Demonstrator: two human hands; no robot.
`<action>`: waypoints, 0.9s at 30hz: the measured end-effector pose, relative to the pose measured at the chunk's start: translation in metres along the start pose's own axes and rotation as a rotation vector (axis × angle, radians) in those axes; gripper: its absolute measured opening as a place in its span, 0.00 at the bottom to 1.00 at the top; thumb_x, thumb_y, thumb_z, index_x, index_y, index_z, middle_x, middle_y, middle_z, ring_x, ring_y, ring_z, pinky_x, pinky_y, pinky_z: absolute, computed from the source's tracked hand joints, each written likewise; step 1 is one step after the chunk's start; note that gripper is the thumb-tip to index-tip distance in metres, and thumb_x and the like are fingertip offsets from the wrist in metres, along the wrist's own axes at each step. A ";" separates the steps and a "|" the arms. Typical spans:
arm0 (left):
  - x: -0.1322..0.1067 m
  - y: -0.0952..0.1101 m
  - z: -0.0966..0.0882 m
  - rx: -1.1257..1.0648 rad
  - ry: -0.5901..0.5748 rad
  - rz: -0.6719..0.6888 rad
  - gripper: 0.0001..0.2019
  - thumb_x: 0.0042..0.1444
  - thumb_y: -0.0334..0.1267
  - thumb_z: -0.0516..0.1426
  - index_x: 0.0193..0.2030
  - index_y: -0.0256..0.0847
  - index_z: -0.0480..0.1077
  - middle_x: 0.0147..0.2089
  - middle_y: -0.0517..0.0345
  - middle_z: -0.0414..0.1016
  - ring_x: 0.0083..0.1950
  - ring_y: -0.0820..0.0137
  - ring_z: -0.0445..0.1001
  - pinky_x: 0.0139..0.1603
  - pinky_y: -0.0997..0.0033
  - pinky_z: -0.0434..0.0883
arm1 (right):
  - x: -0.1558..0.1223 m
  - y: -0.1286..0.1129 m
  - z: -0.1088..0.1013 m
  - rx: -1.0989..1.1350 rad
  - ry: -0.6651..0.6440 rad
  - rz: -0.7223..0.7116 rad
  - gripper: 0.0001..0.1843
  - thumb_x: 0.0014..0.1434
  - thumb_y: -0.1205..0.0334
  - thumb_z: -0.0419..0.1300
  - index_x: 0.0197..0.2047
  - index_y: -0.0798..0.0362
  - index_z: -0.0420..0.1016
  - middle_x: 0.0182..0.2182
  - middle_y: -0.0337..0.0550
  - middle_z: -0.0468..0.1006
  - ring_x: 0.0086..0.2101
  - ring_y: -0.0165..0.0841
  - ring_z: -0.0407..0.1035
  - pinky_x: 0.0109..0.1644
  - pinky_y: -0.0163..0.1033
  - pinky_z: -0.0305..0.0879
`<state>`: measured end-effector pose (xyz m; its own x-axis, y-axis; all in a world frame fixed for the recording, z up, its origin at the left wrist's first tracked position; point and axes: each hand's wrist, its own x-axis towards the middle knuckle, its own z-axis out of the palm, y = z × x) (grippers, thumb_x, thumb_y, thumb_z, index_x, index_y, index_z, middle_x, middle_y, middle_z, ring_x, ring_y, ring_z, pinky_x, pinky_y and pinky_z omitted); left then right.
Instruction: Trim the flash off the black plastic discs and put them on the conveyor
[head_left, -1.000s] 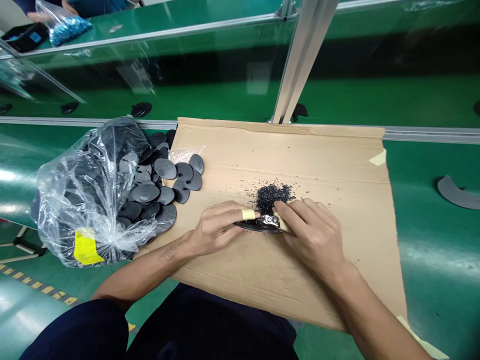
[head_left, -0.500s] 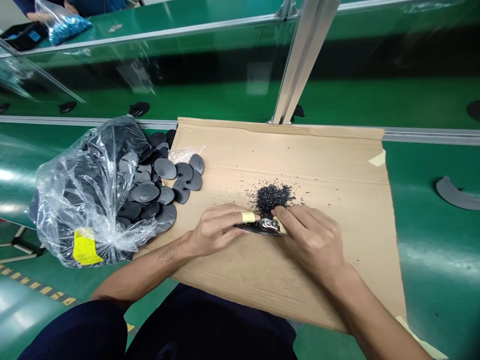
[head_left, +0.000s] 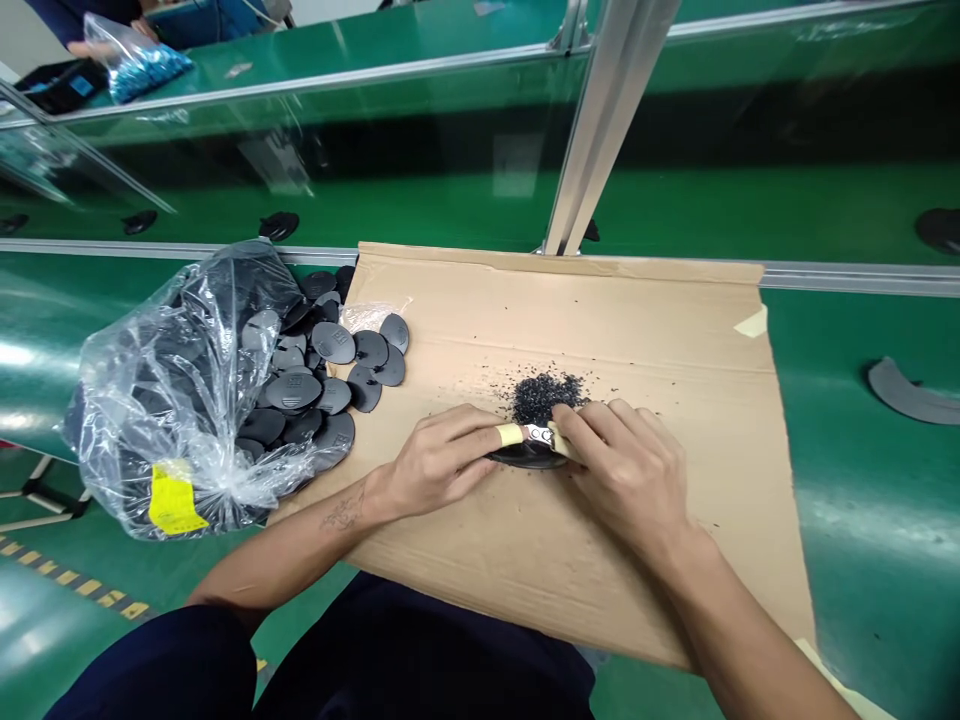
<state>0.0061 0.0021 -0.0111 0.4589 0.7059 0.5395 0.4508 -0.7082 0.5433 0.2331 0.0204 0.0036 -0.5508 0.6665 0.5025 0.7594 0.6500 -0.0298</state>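
Observation:
My left hand [head_left: 439,462] grips a black oval plastic part [head_left: 525,458] against the cardboard sheet [head_left: 675,330]; a strip of yellow tape wraps its forefinger. My right hand [head_left: 626,475] is closed on a small metal blade tool [head_left: 538,435] whose tip rests on the part's edge. Just beyond the fingers lies a heap of black shavings [head_left: 546,392]. A clear plastic bag [head_left: 176,400] with a yellow label spills several more black oval parts [head_left: 334,345] onto the sheet's left edge.
The cardboard lies on a green bench beside a green conveyor [head_left: 450,200] carrying loose black parts [head_left: 279,224]. A metal post [head_left: 592,120] rises behind the sheet. A curved grey piece [head_left: 907,392] lies at the right. Another person's hand with a bag of blue items [head_left: 139,60] is far left.
The blade tool has shifted a little along the edge of the part between my hands. The view has tilted slightly; bag and shavings stay put.

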 end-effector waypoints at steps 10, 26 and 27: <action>0.004 0.003 0.002 -0.179 0.100 -0.263 0.08 0.64 0.39 0.60 0.42 0.35 0.74 0.34 0.55 0.75 0.35 0.71 0.73 0.35 0.73 0.71 | 0.004 0.005 -0.001 0.675 0.165 0.239 0.07 0.63 0.65 0.63 0.45 0.51 0.73 0.38 0.46 0.78 0.38 0.36 0.73 0.40 0.40 0.69; 0.017 0.002 -0.015 -0.820 -0.267 -0.762 0.25 0.62 0.58 0.57 0.42 0.35 0.79 0.43 0.48 0.80 0.43 0.66 0.76 0.49 0.67 0.73 | 0.000 -0.003 -0.002 0.756 0.139 -0.018 0.08 0.63 0.73 0.56 0.42 0.51 0.69 0.32 0.45 0.77 0.31 0.33 0.69 0.34 0.40 0.66; 0.018 0.003 -0.019 -0.824 -0.308 -0.773 0.22 0.61 0.56 0.60 0.42 0.35 0.78 0.43 0.49 0.80 0.43 0.68 0.75 0.48 0.69 0.73 | 0.000 -0.004 -0.003 0.764 0.134 -0.028 0.08 0.64 0.73 0.56 0.42 0.51 0.69 0.32 0.45 0.77 0.31 0.33 0.70 0.34 0.41 0.66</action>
<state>0.0010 0.0130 0.0127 0.4970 0.8356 -0.2338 0.1101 0.2066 0.9722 0.2310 0.0163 0.0063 -0.4828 0.6275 0.6109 0.2692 0.7701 -0.5783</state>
